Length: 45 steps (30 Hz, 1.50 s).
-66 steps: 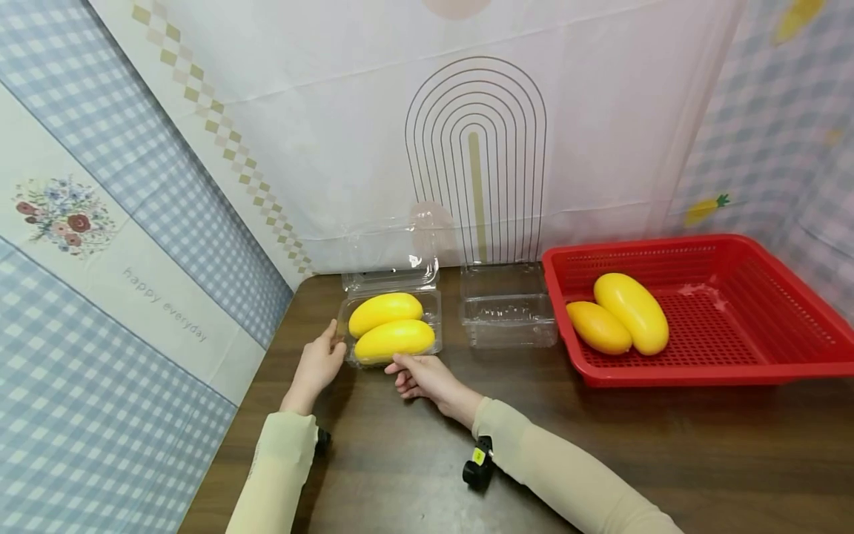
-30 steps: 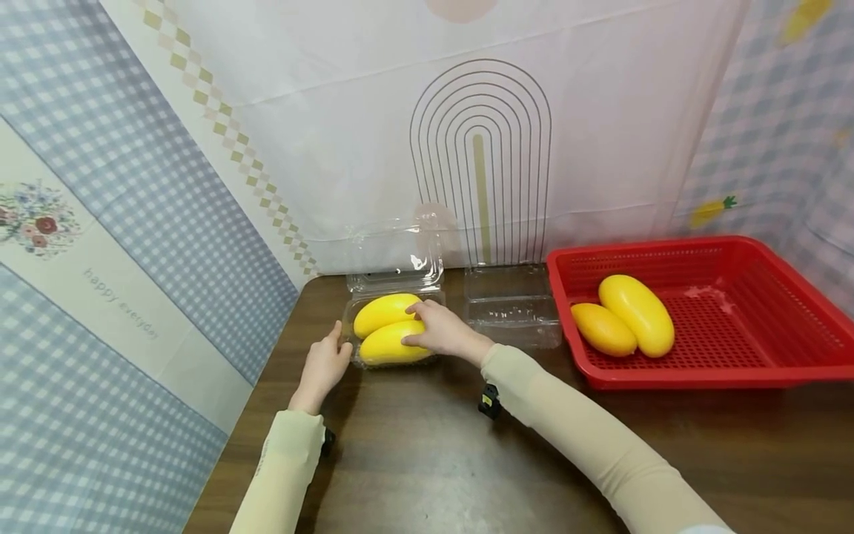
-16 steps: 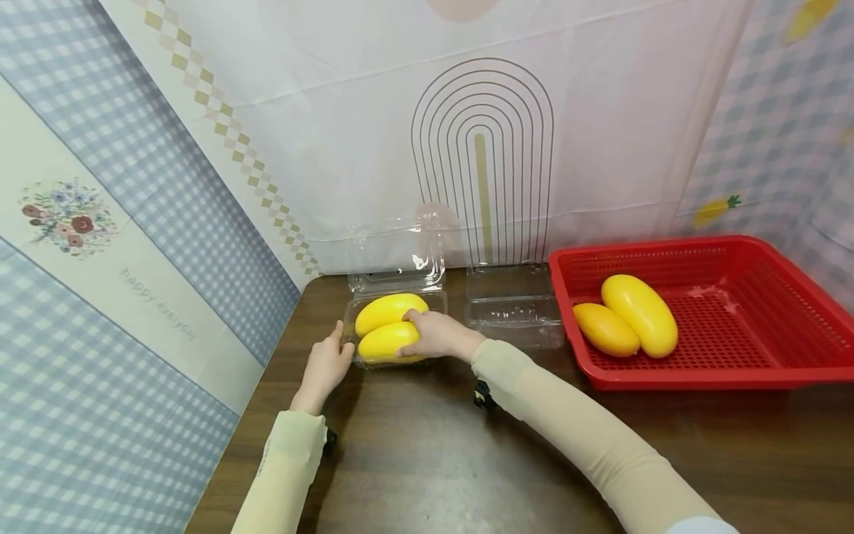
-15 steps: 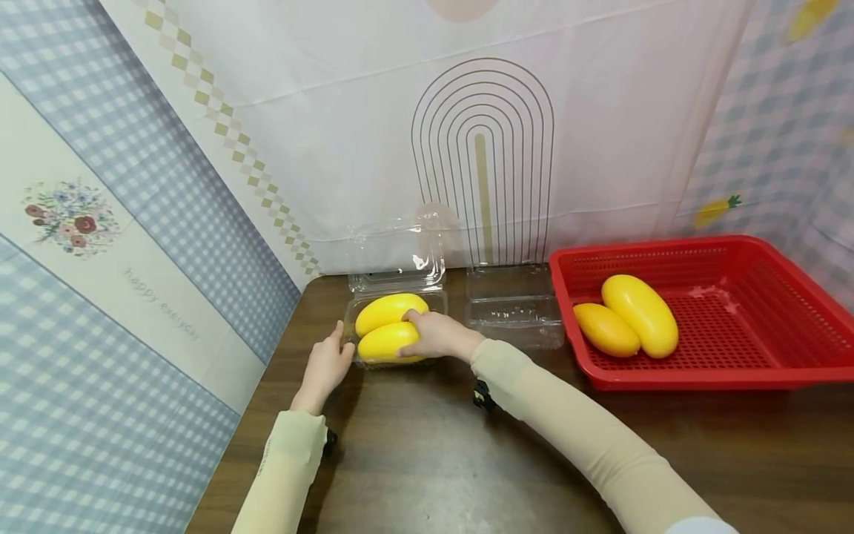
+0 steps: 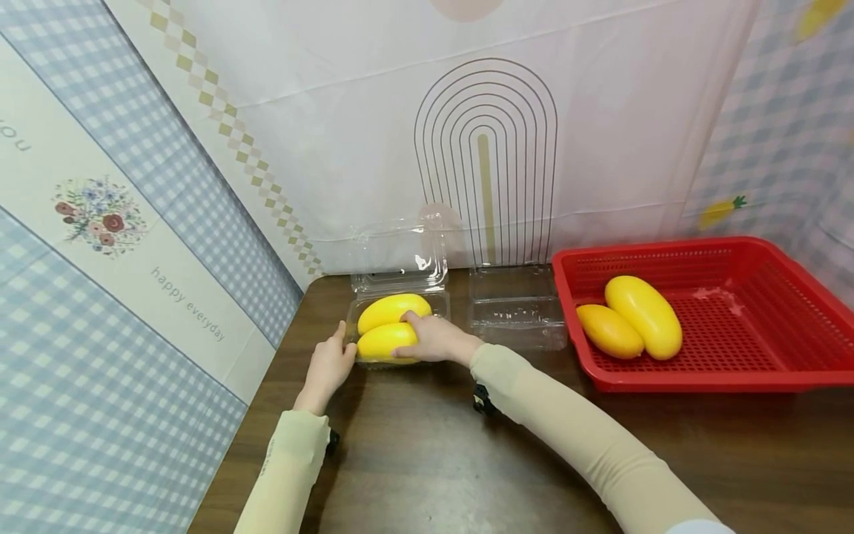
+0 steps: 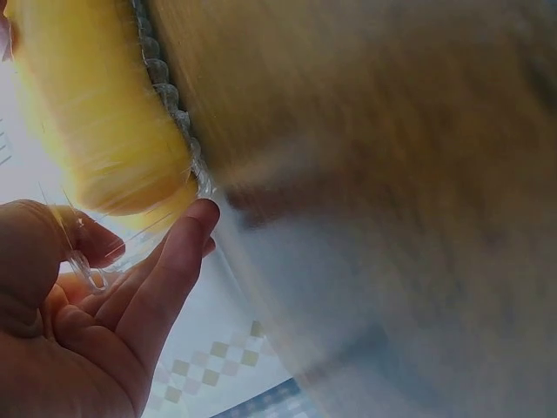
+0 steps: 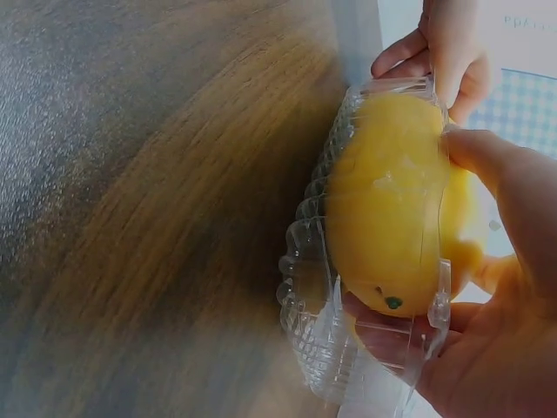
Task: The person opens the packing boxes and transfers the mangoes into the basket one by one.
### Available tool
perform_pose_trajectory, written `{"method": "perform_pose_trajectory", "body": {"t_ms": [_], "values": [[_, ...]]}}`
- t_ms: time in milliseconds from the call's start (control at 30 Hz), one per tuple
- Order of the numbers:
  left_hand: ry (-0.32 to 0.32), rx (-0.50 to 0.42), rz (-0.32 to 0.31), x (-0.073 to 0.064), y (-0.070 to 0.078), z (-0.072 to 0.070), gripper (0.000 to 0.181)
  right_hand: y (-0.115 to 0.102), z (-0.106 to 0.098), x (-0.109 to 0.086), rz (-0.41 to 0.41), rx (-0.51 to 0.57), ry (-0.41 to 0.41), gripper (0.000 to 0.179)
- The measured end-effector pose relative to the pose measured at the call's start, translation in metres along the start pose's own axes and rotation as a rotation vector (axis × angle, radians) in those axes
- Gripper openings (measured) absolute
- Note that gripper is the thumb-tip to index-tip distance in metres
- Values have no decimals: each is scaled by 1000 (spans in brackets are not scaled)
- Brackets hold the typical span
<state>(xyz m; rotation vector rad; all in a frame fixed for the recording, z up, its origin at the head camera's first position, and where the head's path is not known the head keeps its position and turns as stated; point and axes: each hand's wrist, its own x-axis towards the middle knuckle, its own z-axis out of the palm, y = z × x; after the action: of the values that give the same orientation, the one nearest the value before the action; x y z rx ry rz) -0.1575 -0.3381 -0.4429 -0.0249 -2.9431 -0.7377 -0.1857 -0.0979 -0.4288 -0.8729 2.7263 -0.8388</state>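
Two yellow mangoes lie side by side in an open clear plastic clamshell box (image 5: pixel 399 276), whose lid stands up against the back wall. My right hand (image 5: pixel 437 339) grips the front mango (image 5: pixel 383 343) at its right end, thumb along the near side. Through the box's ribbed wall, the right wrist view shows fingers at the stem end. The back mango (image 5: pixel 394 305) lies just behind, touched by the right fingertips. My left hand (image 5: pixel 330 368) pinches the box's left rim; in the left wrist view its thumb is inside and its fingers are outside.
A second clear clamshell box (image 5: pixel 517 322) stands open to the right. Beside it, a red plastic basket (image 5: pixel 694 380) holds a larger mango (image 5: pixel 643 315) and a smaller, more orange one (image 5: pixel 609 330). A printed cloth wall (image 5: pixel 320 148) closes off the back of the wooden table (image 5: pixel 407 452).
My right hand has come from the box's front edge up onto the mangoes and closed round the front one, which has shifted slightly left. My left hand has stayed at the rim.
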Motion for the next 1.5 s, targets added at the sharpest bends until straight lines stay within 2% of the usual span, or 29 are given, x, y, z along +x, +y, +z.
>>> {"method": "perform_pose_trajectory", "body": {"t_ms": [467, 1000, 1200, 1500], "values": [[14, 4, 14, -2, 0, 6, 62, -1, -1, 0, -1, -43, 22, 69], [25, 9, 11, 0, 3, 4, 63, -7, -28, -4, -5, -58, 59, 72], [39, 26, 21, 0, 3, 4, 62, -9, -44, -8, -12, -65, 87, 68], [44, 31, 31, 1, 1, 3, 62, -9, -83, -15, -18, -92, 118, 66]]}}
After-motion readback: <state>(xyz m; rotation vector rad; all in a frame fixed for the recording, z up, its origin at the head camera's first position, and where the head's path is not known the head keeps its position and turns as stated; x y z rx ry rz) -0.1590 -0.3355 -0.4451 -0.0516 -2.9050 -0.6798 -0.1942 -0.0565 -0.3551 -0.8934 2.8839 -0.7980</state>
